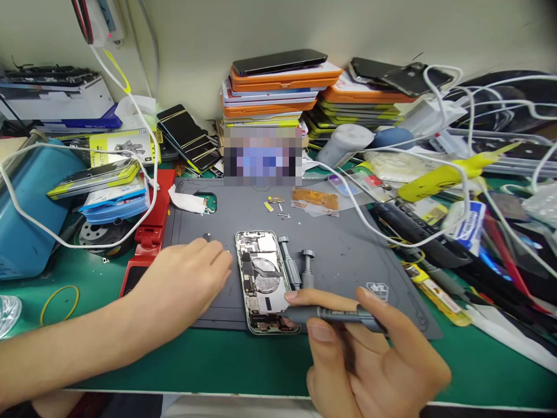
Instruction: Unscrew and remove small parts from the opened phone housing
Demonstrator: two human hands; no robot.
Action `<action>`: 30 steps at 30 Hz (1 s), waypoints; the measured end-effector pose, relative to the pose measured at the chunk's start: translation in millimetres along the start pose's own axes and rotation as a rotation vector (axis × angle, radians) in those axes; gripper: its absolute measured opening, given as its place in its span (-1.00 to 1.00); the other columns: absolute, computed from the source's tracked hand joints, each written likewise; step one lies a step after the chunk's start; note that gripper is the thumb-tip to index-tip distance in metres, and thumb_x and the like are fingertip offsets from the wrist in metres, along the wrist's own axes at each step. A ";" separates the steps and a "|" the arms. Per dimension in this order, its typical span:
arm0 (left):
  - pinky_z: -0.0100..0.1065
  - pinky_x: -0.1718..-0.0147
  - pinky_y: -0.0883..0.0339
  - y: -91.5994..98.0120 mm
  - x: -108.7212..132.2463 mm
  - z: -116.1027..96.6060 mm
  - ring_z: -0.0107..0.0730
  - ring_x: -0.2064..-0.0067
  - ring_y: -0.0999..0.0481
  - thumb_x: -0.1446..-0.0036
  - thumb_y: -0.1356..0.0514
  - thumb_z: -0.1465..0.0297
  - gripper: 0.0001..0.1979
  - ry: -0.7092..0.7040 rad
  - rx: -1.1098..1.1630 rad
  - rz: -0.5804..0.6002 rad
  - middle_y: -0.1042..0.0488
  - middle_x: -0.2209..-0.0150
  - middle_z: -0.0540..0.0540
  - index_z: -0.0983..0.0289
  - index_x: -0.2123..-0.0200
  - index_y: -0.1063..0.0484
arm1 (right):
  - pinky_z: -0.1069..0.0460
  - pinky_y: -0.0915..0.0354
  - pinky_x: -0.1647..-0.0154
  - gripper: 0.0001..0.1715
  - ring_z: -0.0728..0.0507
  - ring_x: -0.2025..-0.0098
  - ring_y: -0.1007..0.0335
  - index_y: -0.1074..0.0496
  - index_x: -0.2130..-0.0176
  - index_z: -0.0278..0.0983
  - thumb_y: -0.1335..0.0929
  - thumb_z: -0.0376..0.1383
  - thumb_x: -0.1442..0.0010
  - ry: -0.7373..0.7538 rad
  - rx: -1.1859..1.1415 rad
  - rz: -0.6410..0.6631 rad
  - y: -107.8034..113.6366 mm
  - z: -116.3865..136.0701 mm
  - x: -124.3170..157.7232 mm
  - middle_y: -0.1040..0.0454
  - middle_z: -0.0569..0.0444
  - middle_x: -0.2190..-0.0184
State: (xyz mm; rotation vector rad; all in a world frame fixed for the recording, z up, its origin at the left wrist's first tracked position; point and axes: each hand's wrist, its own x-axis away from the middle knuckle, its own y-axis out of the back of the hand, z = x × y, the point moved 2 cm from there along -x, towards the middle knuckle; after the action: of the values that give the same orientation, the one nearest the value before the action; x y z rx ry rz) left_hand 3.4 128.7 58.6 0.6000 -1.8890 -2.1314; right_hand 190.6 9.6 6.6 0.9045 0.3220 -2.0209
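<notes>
Two slim grey screwdrivers (290,264) lie beside the opened, pale-framed phone (266,277) on a flat grey mat (357,273), probably for easy grabbing; right hand (369,348) pinches a dark, pen-shaped driver (331,314) over the phone's near end, likely for control. Left hand (187,270) curls, can't tell around what.

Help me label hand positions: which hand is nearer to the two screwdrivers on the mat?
Right. The right hand is just on the near side of the two screwdrivers; the left hand is farther, left of them, across the opened phone.
</notes>
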 end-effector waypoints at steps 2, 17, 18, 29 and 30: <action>-0.24 0.51 -0.22 0.1 -2.9 8.3 -0.20 0.36 -0.50 -0.46 -0.21 0.46 -0.83 0.032 -0.029 0.075 -0.48 0.34 0.04 0.24 0.28 -0.43 | -0.07 -0.66 0.33 -0.22 -0.23 0.25 -0.75 -0.41 -0.37 -0.27 -0.44 -0.62 -0.25 0.006 -0.008 -0.003 -0.4 -0.8 1.2 -0.73 -0.03 0.19; -0.37 0.33 -0.35 -0.3 -7.9 32.3 -0.26 0.13 -0.71 -0.50 -0.23 0.43 -0.85 0.178 0.317 0.287 -0.66 0.13 0.02 0.21 0.11 -0.63 | -0.06 -0.67 0.30 -0.25 -0.21 0.24 -0.75 -0.41 -0.37 -0.31 -0.44 -0.63 -0.27 -0.022 -0.030 0.006 0.4 0.4 0.1 -0.73 -0.05 0.20; -0.36 0.31 -0.36 -0.5 -8.1 33.3 -0.26 0.13 -0.71 -0.50 -0.23 0.44 -0.84 0.184 0.326 0.283 -0.67 0.12 0.02 0.21 0.11 -0.64 | -0.05 -0.67 0.32 -0.24 -0.21 0.24 -0.75 -0.41 -0.37 -0.30 -0.44 -0.63 -0.27 -0.025 -0.024 0.002 0.3 0.8 -0.4 -0.73 -0.05 0.20; -0.32 0.39 -0.29 -5.9 -10.7 33.5 -0.26 0.20 -0.69 -0.52 -0.23 0.42 -0.85 0.127 0.233 0.288 -0.61 0.09 0.04 0.22 0.03 -0.64 | -0.05 -0.68 0.29 -0.24 -0.21 0.22 -0.76 -0.40 -0.38 -0.29 -0.43 -0.64 -0.28 -0.035 -0.035 0.006 -0.9 -0.1 0.5 -0.71 -0.02 0.21; -0.32 0.41 -0.27 -6.0 -10.7 32.8 -0.27 0.21 -0.68 -0.52 -0.23 0.41 -0.85 0.119 0.213 0.291 -0.61 0.10 0.04 0.21 0.03 -0.63 | -0.05 -0.69 0.28 -0.23 -0.21 0.21 -0.76 -0.40 -0.38 -0.29 -0.43 -0.65 -0.28 -0.032 -0.035 0.003 -0.7 -0.3 1.3 -0.71 -0.02 0.20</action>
State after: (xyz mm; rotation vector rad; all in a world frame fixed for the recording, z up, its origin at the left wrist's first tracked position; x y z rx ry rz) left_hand -1.2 163.4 57.1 0.4471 -2.0112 -1.6941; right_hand 189.7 9.4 5.4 0.8498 0.3366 -2.0188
